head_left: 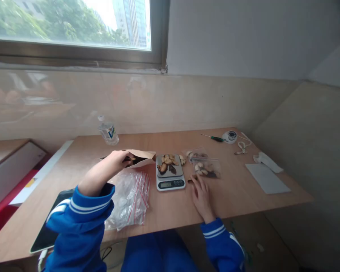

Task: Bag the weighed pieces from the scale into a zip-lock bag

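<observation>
Left hand (119, 161) held at the mouth of a brown paper bag (143, 155), which lies open on its side at the left of a kitchen scale (170, 184); its fingers are partly hidden by the opening, and whether anything is pinched cannot be told. Right hand (201, 195) lowered to the counter (170, 211), right of the scale; its fingers are slightly spread, with the tips at a small brown piece (191, 181); a firm pinch cannot be confirmed. Dried slices (169, 160), tan to dark brown, are heaped on the scale's plate; 1 pale slice (182, 160) is seen just beside the plate's right edge. Display lit, digits too small to be read. 2 clear filled bags (206, 168) are laid overlapping, right of the scale. Clear bags with red stripes (130, 200) are piled below the paper bag. Farther left, a dark tablet (49, 230) is partly covered by the blue sleeve (82, 223). Bottle (108, 133) placed near the wall. At the far right: green-handled screwdriver (217, 139), round white device (229, 136), white cable (242, 146), crumpled tissue (268, 162), white sheet (268, 178).
</observation>
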The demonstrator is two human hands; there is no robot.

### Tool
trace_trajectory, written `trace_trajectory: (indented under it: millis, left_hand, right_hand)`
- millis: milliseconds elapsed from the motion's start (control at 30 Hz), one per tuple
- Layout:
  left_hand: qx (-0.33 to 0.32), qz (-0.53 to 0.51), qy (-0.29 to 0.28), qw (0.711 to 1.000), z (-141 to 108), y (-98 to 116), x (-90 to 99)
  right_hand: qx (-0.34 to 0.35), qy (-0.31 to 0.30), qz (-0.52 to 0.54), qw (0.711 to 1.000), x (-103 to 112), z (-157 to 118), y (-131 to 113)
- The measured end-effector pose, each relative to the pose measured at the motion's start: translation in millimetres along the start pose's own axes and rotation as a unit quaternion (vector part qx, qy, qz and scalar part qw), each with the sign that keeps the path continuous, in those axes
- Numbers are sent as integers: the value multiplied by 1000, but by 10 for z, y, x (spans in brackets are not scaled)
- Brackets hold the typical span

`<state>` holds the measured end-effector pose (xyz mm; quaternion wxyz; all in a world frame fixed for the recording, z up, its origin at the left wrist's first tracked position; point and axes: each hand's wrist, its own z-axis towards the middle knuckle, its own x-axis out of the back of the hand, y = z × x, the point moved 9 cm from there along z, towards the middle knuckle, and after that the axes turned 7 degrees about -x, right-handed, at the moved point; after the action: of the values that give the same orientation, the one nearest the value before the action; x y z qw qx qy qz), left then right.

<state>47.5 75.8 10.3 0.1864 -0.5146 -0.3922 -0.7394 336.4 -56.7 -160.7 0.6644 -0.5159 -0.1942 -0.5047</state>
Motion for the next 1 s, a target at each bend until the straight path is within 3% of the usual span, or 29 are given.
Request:
trace_trajectory:
  millis: [433, 1000]
  left_hand:
    - [9, -22, 0, 1000, 53, 54, 61]
    - [-22, 19, 93, 995, 68, 153, 313]
  right_hand:
    - [3, 9, -21, 1000, -38, -13, 40]
    - [-13, 50, -19, 998, 4, -24, 73]
